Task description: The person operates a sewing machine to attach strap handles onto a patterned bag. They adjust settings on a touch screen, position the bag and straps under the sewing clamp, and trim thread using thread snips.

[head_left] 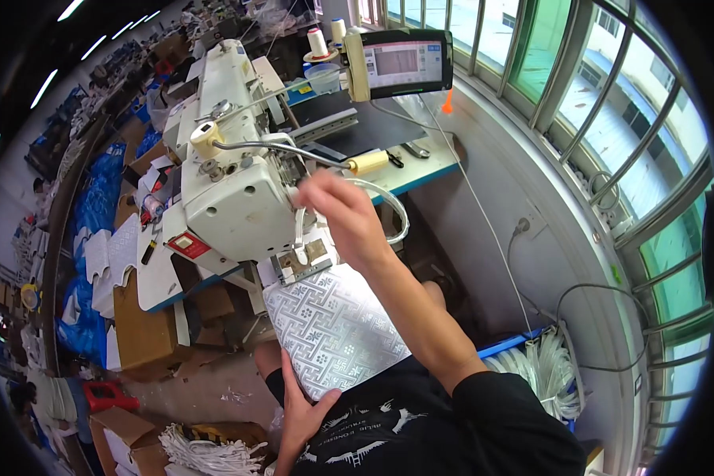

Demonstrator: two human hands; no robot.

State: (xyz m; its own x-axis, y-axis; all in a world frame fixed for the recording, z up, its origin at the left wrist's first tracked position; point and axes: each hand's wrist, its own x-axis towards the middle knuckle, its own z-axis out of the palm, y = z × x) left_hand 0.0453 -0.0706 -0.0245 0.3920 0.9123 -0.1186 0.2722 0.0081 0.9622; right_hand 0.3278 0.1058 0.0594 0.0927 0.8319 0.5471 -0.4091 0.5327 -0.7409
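Note:
A silver patterned panel [337, 329] lies in front of the sewing machine [242, 202], its far edge by the metal plate [305, 258] under the machine head. My left hand [300, 408] holds its near left corner, thumb on top and fingers along the side. Beside the machine head is my right hand [345, 214], fingers curled and slightly blurred; what they grip, if anything, is hidden. A white looped strap [401, 214] curves out behind my right hand. A short white strip [300, 238] stands at the left of that hand, above the plate.
A control screen [404, 63] and thread spools [317, 44] stand behind the machine. A wrench [415, 151] lies on the tabletop. Cardboard boxes [147, 325] are at left, bundled white straps [543, 373] at right. Barred windows [531, 47] line the right wall.

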